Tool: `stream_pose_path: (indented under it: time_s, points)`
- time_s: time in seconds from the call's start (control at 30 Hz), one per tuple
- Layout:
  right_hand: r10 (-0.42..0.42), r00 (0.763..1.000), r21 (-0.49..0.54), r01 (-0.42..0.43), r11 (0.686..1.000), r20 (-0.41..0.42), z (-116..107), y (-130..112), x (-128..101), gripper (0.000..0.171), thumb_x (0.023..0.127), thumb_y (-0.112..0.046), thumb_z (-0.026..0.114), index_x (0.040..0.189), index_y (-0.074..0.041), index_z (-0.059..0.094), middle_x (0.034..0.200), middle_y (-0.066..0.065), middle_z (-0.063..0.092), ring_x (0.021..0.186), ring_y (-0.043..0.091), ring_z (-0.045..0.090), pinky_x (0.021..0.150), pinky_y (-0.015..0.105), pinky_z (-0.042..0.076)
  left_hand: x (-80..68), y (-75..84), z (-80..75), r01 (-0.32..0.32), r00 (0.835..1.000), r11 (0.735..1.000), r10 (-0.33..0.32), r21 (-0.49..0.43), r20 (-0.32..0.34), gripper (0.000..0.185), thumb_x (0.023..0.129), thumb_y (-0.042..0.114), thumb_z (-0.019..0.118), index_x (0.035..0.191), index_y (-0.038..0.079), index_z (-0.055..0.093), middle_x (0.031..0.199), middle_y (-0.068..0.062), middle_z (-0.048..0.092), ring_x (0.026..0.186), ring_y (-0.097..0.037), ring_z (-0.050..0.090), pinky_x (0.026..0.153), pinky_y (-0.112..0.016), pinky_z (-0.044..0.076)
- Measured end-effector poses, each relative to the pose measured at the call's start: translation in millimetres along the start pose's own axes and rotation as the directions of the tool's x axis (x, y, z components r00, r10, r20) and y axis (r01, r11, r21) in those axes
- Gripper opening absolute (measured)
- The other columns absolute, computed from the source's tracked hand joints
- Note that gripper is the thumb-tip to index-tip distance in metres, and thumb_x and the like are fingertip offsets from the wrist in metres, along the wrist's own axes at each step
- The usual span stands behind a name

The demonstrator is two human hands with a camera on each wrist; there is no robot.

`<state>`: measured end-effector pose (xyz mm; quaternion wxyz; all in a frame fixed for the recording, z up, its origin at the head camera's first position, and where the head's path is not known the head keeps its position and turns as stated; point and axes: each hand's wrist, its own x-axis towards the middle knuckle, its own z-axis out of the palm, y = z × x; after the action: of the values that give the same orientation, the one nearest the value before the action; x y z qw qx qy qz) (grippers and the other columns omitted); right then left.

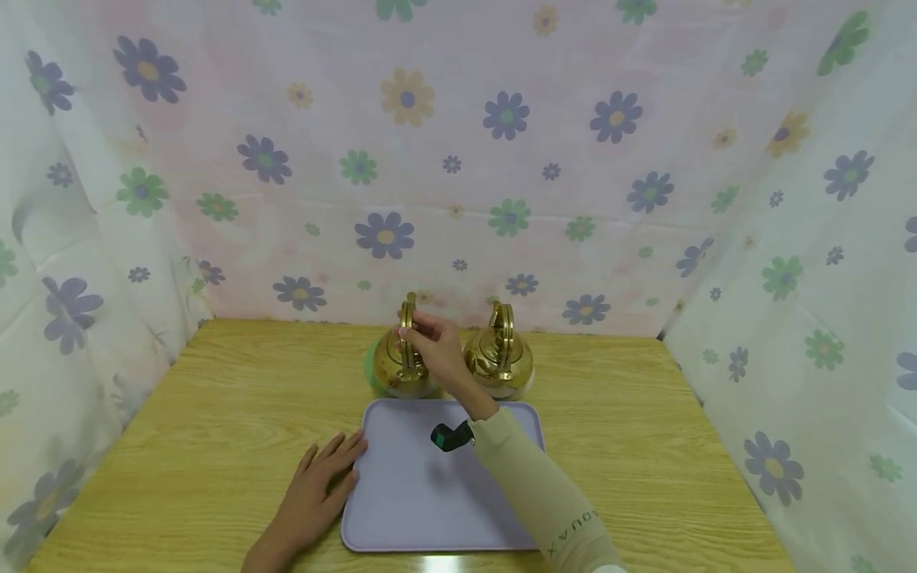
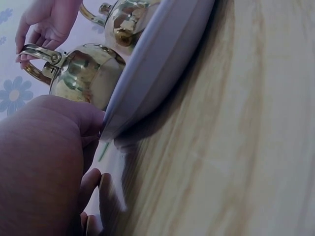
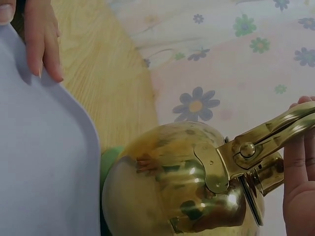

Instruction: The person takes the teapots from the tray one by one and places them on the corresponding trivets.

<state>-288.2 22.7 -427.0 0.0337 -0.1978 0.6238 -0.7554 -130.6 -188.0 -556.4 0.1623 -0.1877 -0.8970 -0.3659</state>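
Observation:
Two shiny brass kettles stand side by side behind a pale lilac tray (image 1: 401,509). My right hand (image 1: 437,350) reaches over the tray to the left kettle (image 1: 390,370), thumb and fingers round its raised handle (image 3: 275,128). That kettle sits on a green round base (image 3: 109,160), mostly hidden beneath it. Just right of my wrist is the right kettle (image 1: 519,366), its handle up and untouched. My left hand (image 1: 311,489) lies on the table at the tray's left side, fingers extended and fingertips at its rim (image 2: 142,81).
The wood-grain table (image 1: 215,422) extends on both sides of the tray. Flower-print cloth (image 1: 458,135) hangs behind the kettles and along both sides. A black wrist camera (image 1: 451,437) on my right arm hangs over the tray. A pale base edge shows under the right kettle.

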Motion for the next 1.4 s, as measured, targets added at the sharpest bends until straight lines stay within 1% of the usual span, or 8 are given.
stream_pose_path:
  time_s: [0.23,0.47,0.63,0.9,1.03,1.23,1.33,1.4]
  points:
    - [0.005,1.0,-0.015,-0.005,1.0,-0.017,-1.3,4.6,5.9,0.033,0.099,0.003,0.059,0.131,0.011,0.061,0.119,0.041,0.062,0.105,0.053,0.064,0.078,0.026,0.061,1.3,0.6,-1.2,0.006,1.0,1.0,-0.006,-0.002,0.01,0.042,0.096,0.011,0.067,0.138,0.009,0.064,0.146,-0.006,0.059,0.135,-0.047,0.049,0.112,-0.065,0.022]
    - [0.001,0.999,-0.004,-0.001,1.0,-0.038,-3.3,8.4,9.9,0.033,0.099,0.002,0.059,0.131,0.011,0.061,0.118,0.04,0.063,0.108,0.053,0.063,0.079,0.028,0.061,2.8,-0.5,-1.1,0.005,1.0,1.0,-0.005,0.004,0.014,0.041,0.096,0.012,0.067,0.137,0.009,0.065,0.146,-0.006,0.06,0.136,-0.046,0.048,0.114,-0.062,0.021]
    - [0.014,0.999,-0.004,-0.014,1.0,-0.049,-5.8,13.6,10.2,0.033,0.1,0.002,0.06,0.132,0.01,0.062,0.118,0.038,0.064,0.106,0.047,0.067,0.081,0.029,0.061,1.6,-0.5,-0.1,0.008,1.0,1.0,-0.008,-0.001,0.014,0.042,0.096,0.011,0.067,0.137,0.008,0.065,0.145,-0.007,0.06,0.135,-0.046,0.049,0.112,-0.065,0.022]
    - [0.035,0.998,0.065,-0.031,0.997,-0.054,-7.6,21.5,11.4,0.034,0.101,-0.002,0.059,0.134,0.009,0.061,0.107,0.018,0.072,0.088,0.016,0.07,0.08,0.027,0.06,-1.4,0.2,0.4,0.022,1.0,1.0,-0.022,-0.015,0.017,0.043,0.096,0.012,0.067,0.139,0.011,0.064,0.147,-0.006,0.058,0.137,-0.047,0.047,0.114,-0.064,0.02]
    - [0.043,0.998,0.06,-0.04,0.997,-0.052,-7.1,21.4,11.3,0.034,0.101,-0.002,0.059,0.134,0.008,0.061,0.113,0.025,0.07,0.093,0.021,0.07,0.08,0.027,0.06,-3.3,-0.6,1.5,0.015,1.0,1.0,-0.015,-0.005,0.004,0.043,0.096,0.011,0.067,0.139,0.011,0.064,0.147,-0.005,0.059,0.136,-0.046,0.048,0.117,-0.058,0.019]
    - [0.078,0.997,0.054,-0.076,0.996,-0.03,-8.2,20.7,10.2,0.036,0.103,-0.004,0.058,0.138,0.004,0.059,0.124,0.032,0.063,0.103,0.023,0.069,0.087,0.031,0.06,-4.8,-2.7,3.7,0.006,1.0,1.0,-0.006,-0.015,-0.001,0.043,0.096,0.011,0.067,0.139,0.011,0.064,0.147,-0.007,0.058,0.135,-0.048,0.048,0.116,-0.06,0.019]
    - [0.092,0.996,0.07,-0.091,0.993,-0.016,-8.8,19.6,11.1,0.039,0.104,-0.006,0.057,0.141,0.004,0.056,0.123,0.027,0.065,0.103,0.02,0.068,0.09,0.033,0.059,-3.5,-2.9,3.5,-0.001,1.0,1.0,0.001,-0.017,-0.006,0.043,0.096,0.011,0.067,0.139,0.011,0.064,0.147,-0.007,0.058,0.135,-0.048,0.048,0.116,-0.062,0.019]
    - [0.103,0.995,0.076,-0.102,0.992,-0.013,-9.0,18.9,12.0,0.04,0.104,-0.006,0.056,0.143,0.004,0.054,0.118,0.017,0.069,0.102,0.018,0.068,0.091,0.033,0.059,-2.0,-2.9,2.8,-0.006,1.0,1.0,0.006,-0.014,-0.01,0.043,0.096,0.011,0.067,0.139,0.011,0.064,0.147,-0.008,0.058,0.135,-0.048,0.048,0.115,-0.063,0.02]
